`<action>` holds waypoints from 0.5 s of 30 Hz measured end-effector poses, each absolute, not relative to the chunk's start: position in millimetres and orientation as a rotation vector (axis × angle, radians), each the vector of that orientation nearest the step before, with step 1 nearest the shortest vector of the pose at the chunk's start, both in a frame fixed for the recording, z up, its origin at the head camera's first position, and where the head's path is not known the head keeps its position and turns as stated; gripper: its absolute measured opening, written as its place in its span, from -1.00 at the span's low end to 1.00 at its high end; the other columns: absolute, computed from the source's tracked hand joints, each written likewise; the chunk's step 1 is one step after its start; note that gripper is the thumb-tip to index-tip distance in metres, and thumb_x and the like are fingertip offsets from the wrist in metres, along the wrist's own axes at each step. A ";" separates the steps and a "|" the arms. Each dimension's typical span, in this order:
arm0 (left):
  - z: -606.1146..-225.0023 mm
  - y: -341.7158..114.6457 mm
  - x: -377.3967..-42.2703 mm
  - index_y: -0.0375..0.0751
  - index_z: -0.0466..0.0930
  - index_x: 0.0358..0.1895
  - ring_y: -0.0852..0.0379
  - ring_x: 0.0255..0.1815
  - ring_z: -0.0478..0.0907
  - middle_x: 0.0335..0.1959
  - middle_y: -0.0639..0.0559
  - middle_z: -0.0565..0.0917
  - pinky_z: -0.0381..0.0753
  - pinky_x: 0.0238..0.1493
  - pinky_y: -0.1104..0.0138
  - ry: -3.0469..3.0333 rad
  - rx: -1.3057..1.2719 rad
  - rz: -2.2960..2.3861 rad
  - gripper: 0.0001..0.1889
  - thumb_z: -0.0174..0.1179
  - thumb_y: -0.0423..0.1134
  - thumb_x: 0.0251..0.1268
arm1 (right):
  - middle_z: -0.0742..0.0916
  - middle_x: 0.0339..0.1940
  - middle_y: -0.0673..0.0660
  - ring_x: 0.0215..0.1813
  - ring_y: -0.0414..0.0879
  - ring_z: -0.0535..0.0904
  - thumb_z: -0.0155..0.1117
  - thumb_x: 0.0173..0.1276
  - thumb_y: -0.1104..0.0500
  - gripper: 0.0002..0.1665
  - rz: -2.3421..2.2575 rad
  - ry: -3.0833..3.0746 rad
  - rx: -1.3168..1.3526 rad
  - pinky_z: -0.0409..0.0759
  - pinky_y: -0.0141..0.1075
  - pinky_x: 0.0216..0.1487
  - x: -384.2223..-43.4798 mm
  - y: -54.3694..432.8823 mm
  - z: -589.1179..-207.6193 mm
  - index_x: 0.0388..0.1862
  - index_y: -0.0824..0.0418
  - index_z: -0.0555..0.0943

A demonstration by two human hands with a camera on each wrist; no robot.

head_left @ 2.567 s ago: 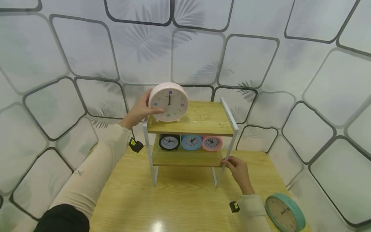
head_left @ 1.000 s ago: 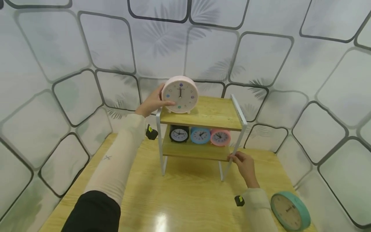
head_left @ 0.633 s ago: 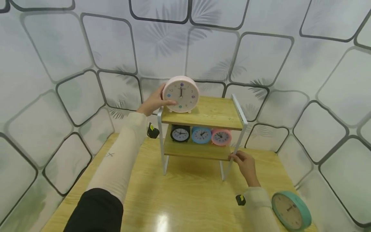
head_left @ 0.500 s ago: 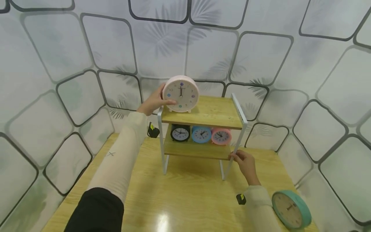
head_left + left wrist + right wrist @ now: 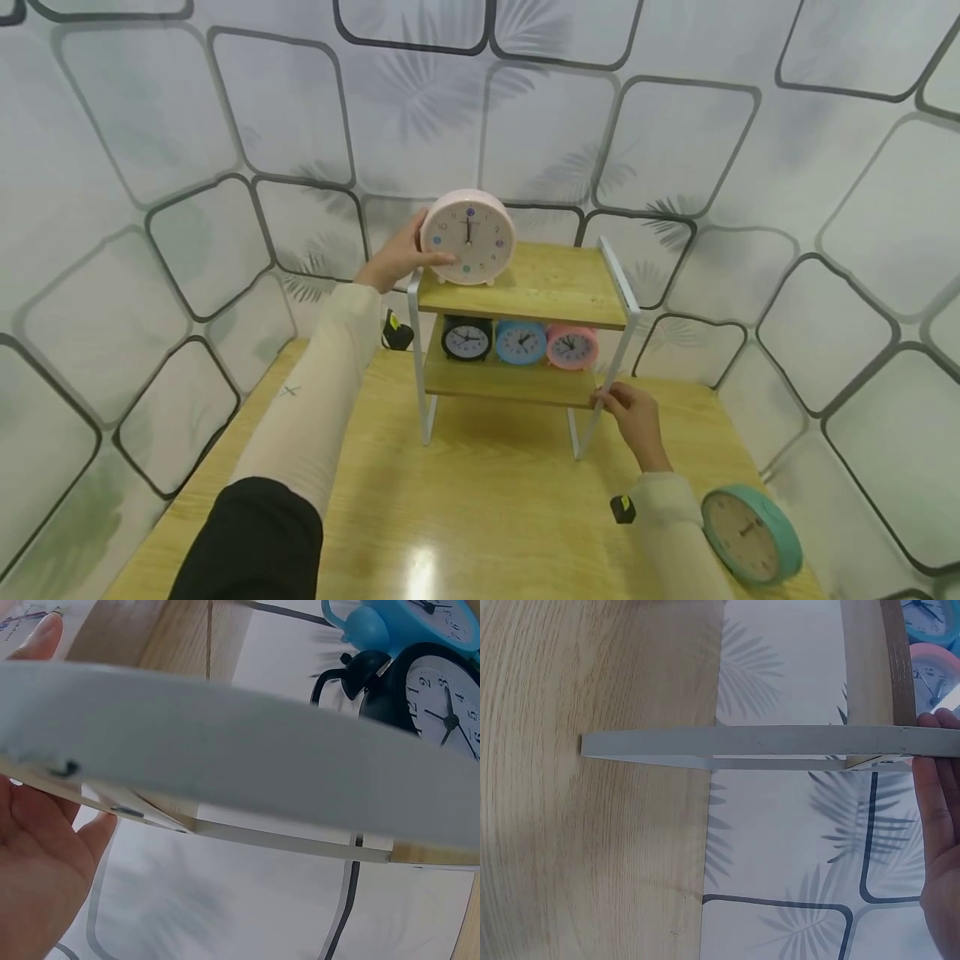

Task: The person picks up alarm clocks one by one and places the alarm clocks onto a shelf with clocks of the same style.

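Note:
A round pale pink clock (image 5: 480,242) stands on the left part of the top board of a small two-tier shelf (image 5: 555,287). My left hand (image 5: 401,254) grips its left side, thumb across the dial and the other fingers behind. In the left wrist view the shelf's white frame crosses in front, with the left hand (image 5: 45,862) beyond it. My right hand (image 5: 633,417) pinches the shelf's right white leg at the lower board; in the right wrist view the right hand's fingers (image 5: 937,795) lie against that white bar (image 5: 780,741).
On the lower board sit a black alarm clock (image 5: 467,339), a blue one (image 5: 521,343) and a pink one (image 5: 572,347) in a row. A teal round clock (image 5: 752,535) leans back on the wooden table (image 5: 480,517) at the right. Patterned wall covering surrounds the table.
The head view has swung, shifting the scene to the right and slightly up in the picture. Both hands keep their holds, and the clocks stay in place.

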State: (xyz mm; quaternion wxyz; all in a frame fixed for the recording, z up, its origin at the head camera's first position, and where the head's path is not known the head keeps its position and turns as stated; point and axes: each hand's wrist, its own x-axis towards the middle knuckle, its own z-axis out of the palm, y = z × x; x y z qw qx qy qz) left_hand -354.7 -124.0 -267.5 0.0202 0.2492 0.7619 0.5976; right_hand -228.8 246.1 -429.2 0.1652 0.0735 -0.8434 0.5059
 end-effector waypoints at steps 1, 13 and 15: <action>-268.1 -124.5 -355.7 0.04 0.08 0.42 -0.21 0.19 0.47 0.26 -0.23 0.43 0.45 0.24 0.02 2.358 0.779 1.855 -0.19 0.27 -0.40 0.13 | 0.73 -0.32 0.43 -0.32 -0.27 0.69 0.21 0.27 0.37 -0.85 1.445 -2.401 0.210 0.68 -0.35 -0.16 -228.7 246.1 -429.6 -0.31 0.49 0.65; -273.0 -127.9 -353.4 0.02 0.12 0.40 -0.16 0.15 0.50 0.23 -0.21 0.45 0.50 0.18 0.03 2.421 0.823 1.856 -0.22 0.30 -0.35 0.11 | 0.72 -0.31 0.43 -0.31 -0.29 0.69 0.21 0.27 0.37 -0.85 1.458 -2.401 0.188 0.68 -0.27 -0.12 -227.6 244.9 -430.9 -0.30 0.49 0.64; -274.9 -126.8 -353.1 0.01 0.14 0.39 -0.15 0.14 0.51 0.22 -0.21 0.46 0.53 0.15 0.04 2.419 0.838 1.882 -0.23 0.30 -0.36 0.11 | 0.72 -0.31 0.43 -0.31 -0.34 0.67 0.21 0.27 0.37 -0.85 1.457 -2.405 0.186 0.68 -0.28 -0.13 -227.8 245.9 -431.4 -0.30 0.49 0.65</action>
